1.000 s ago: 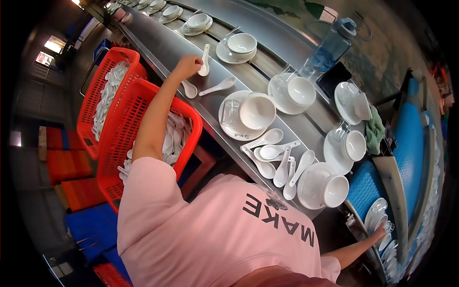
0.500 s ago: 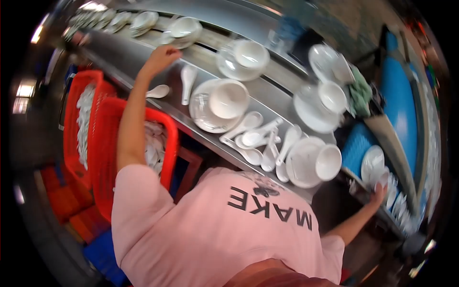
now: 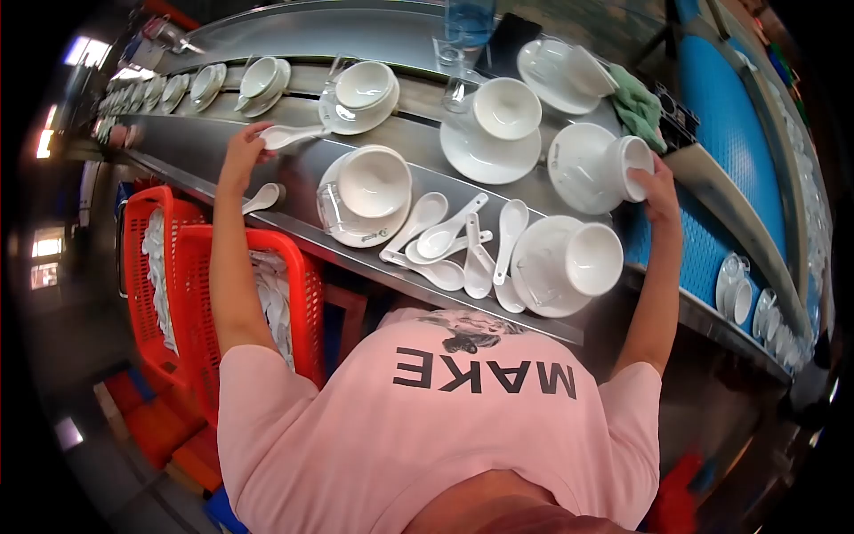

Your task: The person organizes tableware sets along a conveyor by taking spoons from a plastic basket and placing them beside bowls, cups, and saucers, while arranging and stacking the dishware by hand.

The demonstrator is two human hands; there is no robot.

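My left hand (image 3: 242, 153) pinches a white soup spoon (image 3: 289, 135) by its bowl end. The spoon's handle points toward a conveyor plate (image 3: 331, 117) that carries a bowl (image 3: 364, 85). My right hand (image 3: 658, 189) grips the rim of a small white bowl (image 3: 626, 167), thumb inside it. That bowl is tilted on its side at the right edge of a white plate (image 3: 578, 160). Another loose spoon (image 3: 264, 198) lies on the steel ledge below my left hand. Several soup spoons (image 3: 445, 236) are heaped in front of my chest, between two plate-and-bowl sets.
Plate-and-bowl sets (image 3: 261, 78) line the conveyor to the far left. Red baskets (image 3: 302, 267) of wrapped white items stand at the left. On the right is a blue belt (image 3: 703, 254) with cups. A green cloth (image 3: 637, 102) and a dark box (image 3: 516, 44) sit at the back.
My left hand has drawn back left and now has the spoon that lay on the ledge. My right hand has moved from the blue belt up to the bowl.
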